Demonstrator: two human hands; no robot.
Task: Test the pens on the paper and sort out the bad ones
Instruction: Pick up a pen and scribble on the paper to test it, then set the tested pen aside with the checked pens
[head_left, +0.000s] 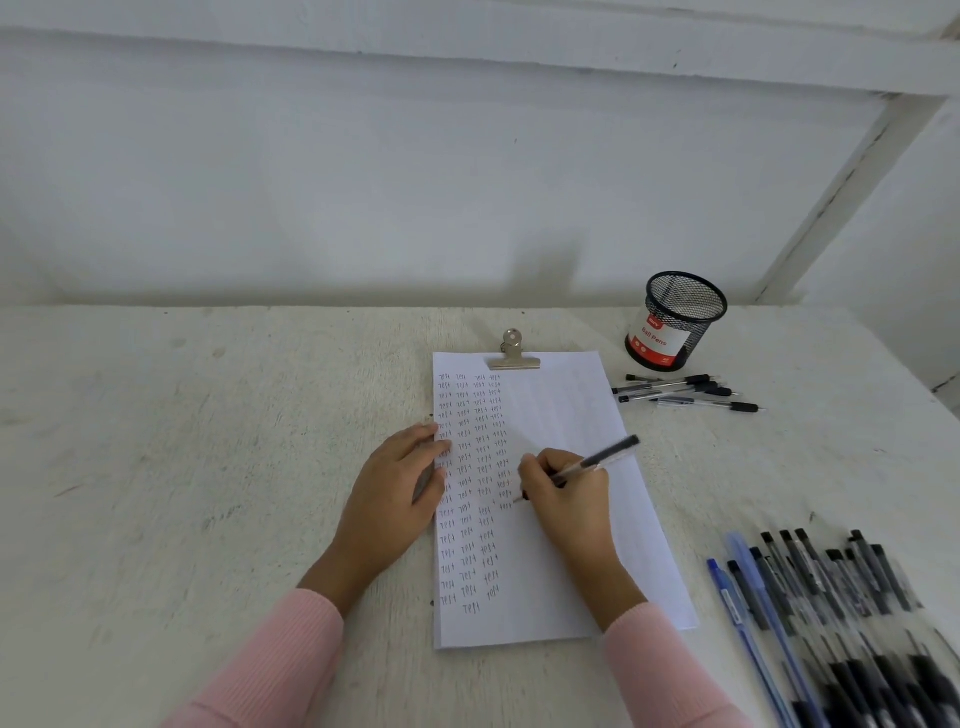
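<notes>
One paper (563, 415), one clip (513, 354), one cup (675, 322), one held pen (602, 458), roughly five loose pens (685, 391), one pen heap (841, 597)

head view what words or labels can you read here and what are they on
"test": handwritten again and again in columns on the paper.
"Ball Pens": on the white and red label of the black mesh cup.
Small logo at that label's top: too blurred to read.
Print on the pens at lower right: too small to read.
</notes>
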